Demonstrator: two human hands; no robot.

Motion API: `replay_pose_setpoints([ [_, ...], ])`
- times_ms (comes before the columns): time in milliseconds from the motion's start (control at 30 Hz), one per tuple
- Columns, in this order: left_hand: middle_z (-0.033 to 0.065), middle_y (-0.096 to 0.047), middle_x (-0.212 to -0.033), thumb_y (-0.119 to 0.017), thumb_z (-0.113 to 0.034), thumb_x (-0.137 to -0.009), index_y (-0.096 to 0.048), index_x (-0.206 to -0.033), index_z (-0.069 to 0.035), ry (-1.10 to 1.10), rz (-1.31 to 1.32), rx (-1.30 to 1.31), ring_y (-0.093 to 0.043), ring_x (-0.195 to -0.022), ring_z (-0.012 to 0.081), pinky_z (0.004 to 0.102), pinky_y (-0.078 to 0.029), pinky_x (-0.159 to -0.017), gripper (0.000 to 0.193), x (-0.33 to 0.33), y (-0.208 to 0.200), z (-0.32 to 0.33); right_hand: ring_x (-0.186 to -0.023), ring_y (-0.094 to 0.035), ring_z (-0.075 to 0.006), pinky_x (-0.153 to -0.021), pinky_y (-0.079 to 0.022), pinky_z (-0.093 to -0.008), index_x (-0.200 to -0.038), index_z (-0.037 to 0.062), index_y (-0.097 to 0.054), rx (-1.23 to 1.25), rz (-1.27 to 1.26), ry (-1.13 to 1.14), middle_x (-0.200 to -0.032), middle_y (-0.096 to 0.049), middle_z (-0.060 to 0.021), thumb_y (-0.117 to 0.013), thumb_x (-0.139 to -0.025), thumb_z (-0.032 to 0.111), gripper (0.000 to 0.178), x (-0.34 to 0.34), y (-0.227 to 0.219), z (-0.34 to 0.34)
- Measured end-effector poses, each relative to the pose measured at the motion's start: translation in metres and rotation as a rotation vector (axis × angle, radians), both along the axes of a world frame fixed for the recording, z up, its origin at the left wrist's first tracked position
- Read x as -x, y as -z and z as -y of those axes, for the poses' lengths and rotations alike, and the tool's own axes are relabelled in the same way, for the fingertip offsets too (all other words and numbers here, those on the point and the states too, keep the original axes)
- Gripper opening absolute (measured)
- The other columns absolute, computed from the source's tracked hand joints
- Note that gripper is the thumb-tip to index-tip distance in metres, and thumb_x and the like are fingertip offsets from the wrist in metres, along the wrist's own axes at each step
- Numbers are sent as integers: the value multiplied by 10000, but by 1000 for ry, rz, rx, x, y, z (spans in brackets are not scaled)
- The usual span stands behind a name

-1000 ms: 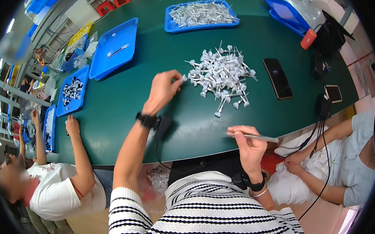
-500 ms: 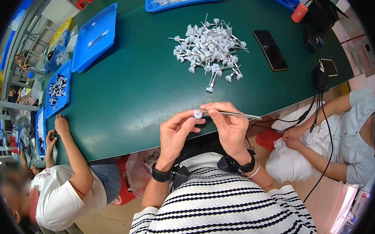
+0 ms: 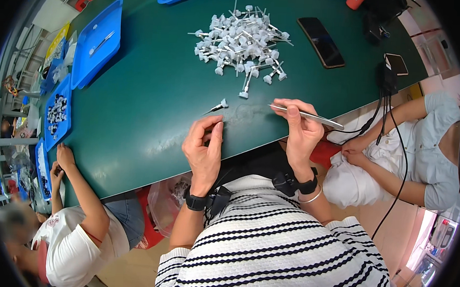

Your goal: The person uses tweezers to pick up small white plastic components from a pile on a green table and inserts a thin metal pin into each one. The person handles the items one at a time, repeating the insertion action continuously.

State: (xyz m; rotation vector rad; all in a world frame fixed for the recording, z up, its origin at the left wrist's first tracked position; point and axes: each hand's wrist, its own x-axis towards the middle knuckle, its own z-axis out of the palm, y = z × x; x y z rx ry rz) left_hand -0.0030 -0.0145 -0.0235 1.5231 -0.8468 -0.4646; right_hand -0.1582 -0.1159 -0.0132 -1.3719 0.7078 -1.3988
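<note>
While tweezers (image 3: pixel 327 121) are slvr, loose part (image 3: pixel 222 103) is wht/dk.

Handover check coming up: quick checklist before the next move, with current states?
1. Tweezers in right hand: ok.
2. Tweezer tips holding nothing: cannot tell, too small.
3. Left hand holding no part: cannot tell, curled fingers could hide one.
4. Single part apart from the pile: ok, near the left fingertips.
5. Pile contained in a tray: not ok, loose on the green table.
6. Black-screened phone apart from pile: ok.
</note>
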Motion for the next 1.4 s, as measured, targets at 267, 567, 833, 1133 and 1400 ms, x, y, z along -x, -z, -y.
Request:
replay_pose_setpoints([
  [267, 104, -628, -909, -748, -19, -809, -657, -1026, -7, 78, 629, -220, -609, -659, 214, 323, -499, -603, 235, -24, -19, 27, -892, -696, -196, -813, -575, -296, -1051, -66, -630, -120, 39, -147, -999, -701, -145, -622, -984, 156, 232, -8, -5, -6],
  [567, 122, -690, -1060, -668, 9, -913, -592, -1179, 64, 242, -434, 53, -702, -942, 193, 269, -580, -754, 281, -2, -21, -20, -887, -675, -147, -774, -541, -252, -1047, -33, -678, -27, 60, -294, -1013, -717, -106, -639, -961, 92, 157, -27, -24, -37],
  [833, 120, -668, -1122, -663, 24, -912, -631, -1156, 54, 204, -474, 124, -675, -1006, 185, 276, -580, -802, 248, 1, -13, -25, -840, -664, -121, -735, -536, -249, -1020, -21, -701, -26, 8, -286, -977, -724, -74, -650, -954, 98, 146, -35, -19, -44],
  [1133, 133, -638, -1200, -674, 46, -891, -647, -1142, 44, 158, -364, 142, -658, -1036, 181, 264, -575, -830, 253, 5, -13, -23, -815, -686, -106, -702, -540, -215, -1013, -68, -658, -62, 42, -285, -962, -724, -89, -625, -974, 101, 176, -40, -20, -41],
  [1400, 137, -641, -1203, -692, 47, -874, -664, -1127, 28, 130, -248, 126, -658, -1040, 181, 264, -581, -834, 256, 5, -12, -21, -806, -677, -97, -706, -541, -220, -1002, -61, -657, -56, 41, -275, -955, -726, -89, -621, -975, 89, 157, -41, -17, -40],
])
